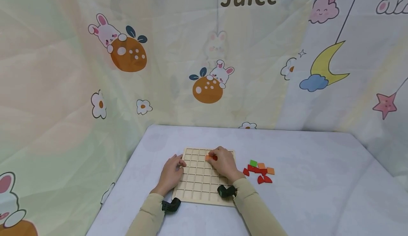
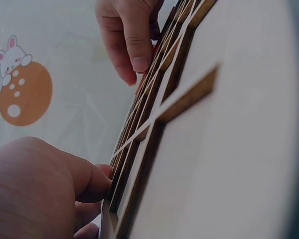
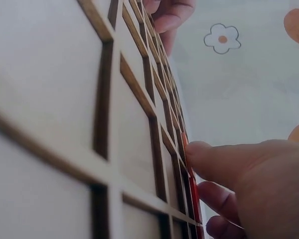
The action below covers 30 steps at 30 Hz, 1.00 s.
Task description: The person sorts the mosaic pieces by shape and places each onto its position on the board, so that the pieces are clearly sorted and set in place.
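"Where's the orange tile point(image 1: 208, 157)?"
"On the board point(image 1: 197, 179), near its 12 o'clock edge. It sits at about 10 o'clock from the middle of the right hand point(image 1: 223, 163), just at the fingertips."
"Long axis?"
"It looks square, so I see none. A red piece point(image 1: 215, 157) is just beside it, at its 3 o'clock, partly behind the fingers."
"And the grip?"
"Narrow on the right: thumb and fingers close together at the tile. Pinching or only pressing, I can't tell."
"The left hand point(image 1: 171, 174)?"
"Loosely bent, touching the board's 9 o'clock edge. Its grip has no tile that I can see; the right is clearly nearer."
"What about the loose ones?"
"On the surface point(image 1: 302, 193), off the board, at 3 to 4 o'clock from the right hand."
"Count them."
"One green tile point(image 1: 253, 163), two loose orange tiles point(image 1: 270, 170), and about six loose red pieces point(image 1: 260, 179); some overlap. On the board, one orange and one red that show. One board, two hands."
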Tool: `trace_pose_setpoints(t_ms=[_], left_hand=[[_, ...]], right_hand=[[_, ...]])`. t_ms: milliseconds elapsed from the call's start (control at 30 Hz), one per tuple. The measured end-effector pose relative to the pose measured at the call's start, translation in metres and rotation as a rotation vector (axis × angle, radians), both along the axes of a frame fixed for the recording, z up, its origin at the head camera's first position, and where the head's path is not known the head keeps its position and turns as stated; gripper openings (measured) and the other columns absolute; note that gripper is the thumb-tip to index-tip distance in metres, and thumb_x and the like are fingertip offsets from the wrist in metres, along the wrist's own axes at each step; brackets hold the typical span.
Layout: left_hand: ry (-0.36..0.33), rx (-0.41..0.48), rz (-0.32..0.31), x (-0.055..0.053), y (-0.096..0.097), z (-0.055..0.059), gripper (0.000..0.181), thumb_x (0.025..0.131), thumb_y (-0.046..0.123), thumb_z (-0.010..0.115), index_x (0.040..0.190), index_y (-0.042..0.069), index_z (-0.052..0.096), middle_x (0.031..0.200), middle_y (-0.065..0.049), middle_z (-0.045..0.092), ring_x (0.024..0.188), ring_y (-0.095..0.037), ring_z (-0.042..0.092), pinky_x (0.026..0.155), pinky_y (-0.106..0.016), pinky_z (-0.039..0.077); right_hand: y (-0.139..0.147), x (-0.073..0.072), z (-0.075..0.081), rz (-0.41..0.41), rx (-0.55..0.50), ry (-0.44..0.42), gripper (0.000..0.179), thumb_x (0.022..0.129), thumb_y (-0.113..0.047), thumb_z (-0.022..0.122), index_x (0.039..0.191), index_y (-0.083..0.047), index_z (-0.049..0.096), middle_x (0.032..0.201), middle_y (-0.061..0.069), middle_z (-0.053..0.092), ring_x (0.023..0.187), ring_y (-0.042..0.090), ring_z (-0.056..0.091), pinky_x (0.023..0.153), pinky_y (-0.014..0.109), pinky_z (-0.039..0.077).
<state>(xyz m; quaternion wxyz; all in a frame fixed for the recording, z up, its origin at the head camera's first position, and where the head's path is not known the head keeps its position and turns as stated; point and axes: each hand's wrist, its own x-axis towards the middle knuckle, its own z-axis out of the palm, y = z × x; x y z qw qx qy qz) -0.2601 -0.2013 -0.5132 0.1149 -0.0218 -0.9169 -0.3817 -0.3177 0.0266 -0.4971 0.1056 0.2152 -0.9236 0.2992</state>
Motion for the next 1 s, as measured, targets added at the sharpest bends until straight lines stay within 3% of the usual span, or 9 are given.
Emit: trace_pose_setpoints(t_ms=[267,433,1000], left_hand=[[-0.002,0.001,0.012,-0.002,0.000,-0.001,0.014,0.088,0.003,0.058,0.088,0.016,0.063,0.145,-0.015,0.050,0.143,-0.036,0.031,0.121,-0.050,0.018],[0.006,-0.005,0.005,-0.001,-0.001,-0.003,0.015,0.088,0.002,0.058,0.087,0.016,0.063,0.144,-0.015,0.051,0.143,-0.036,0.031,0.121,-0.046,0.018],[0.003,0.009,-0.014,0.000,-0.002,0.000,0.014,0.088,0.002,0.057,0.088,0.015,0.063,0.144,-0.016,0.051,0.143,-0.036,0.031,0.122,-0.046,0.017]], right_hand=[[0.009,0.003,0.007,0.021,-0.079,-0.036,0.025,0.088,-0.020,0.072,0.111,-0.009,0.072,0.103,0.004,0.064,0.091,0.022,0.063,0.078,0.038,0.056],[0.019,0.006,0.012,-0.007,-0.085,-0.054,0.025,0.089,-0.022,0.071,0.111,-0.010,0.072,0.103,0.003,0.064,0.093,0.023,0.064,0.079,0.039,0.057],[0.056,0.015,0.024,-0.136,0.012,-0.110,0.025,0.088,-0.023,0.071,0.110,-0.012,0.072,0.099,0.000,0.065,0.089,0.019,0.059,0.080,0.039,0.055]])
